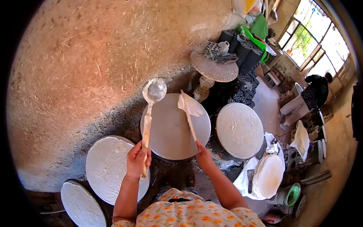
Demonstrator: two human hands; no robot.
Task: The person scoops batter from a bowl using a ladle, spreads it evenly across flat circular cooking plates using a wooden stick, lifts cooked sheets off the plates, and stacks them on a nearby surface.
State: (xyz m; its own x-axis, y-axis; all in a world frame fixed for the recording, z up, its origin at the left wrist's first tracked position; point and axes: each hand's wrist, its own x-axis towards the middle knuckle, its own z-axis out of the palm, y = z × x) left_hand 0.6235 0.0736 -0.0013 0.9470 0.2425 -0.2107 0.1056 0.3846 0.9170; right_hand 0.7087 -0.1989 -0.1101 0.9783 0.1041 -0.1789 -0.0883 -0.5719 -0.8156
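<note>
My left hand [138,159] is closed around the handle of a long ladle [149,115], coated in pale residue, its round bowl raised near the wall. In my right hand [204,156] is the thin stick of a wooden spreader [191,125], whose flat pale blade is over the middle griddle. That griddle [162,130] is round, with a smooth greyish-white surface. To its right, another round griddle [240,130] carries a rough white layer. On the left are a similar white-covered round [111,170] and a smaller one [82,204].
A stack of thin round flatbreads [268,176] lies on white plastic at the right. Behind the griddles stand a round stone-like slab [215,68] and black honeycomb briquettes [245,53]. Another person [315,92] bends over at far right. An earthen wall [87,75] rises at left.
</note>
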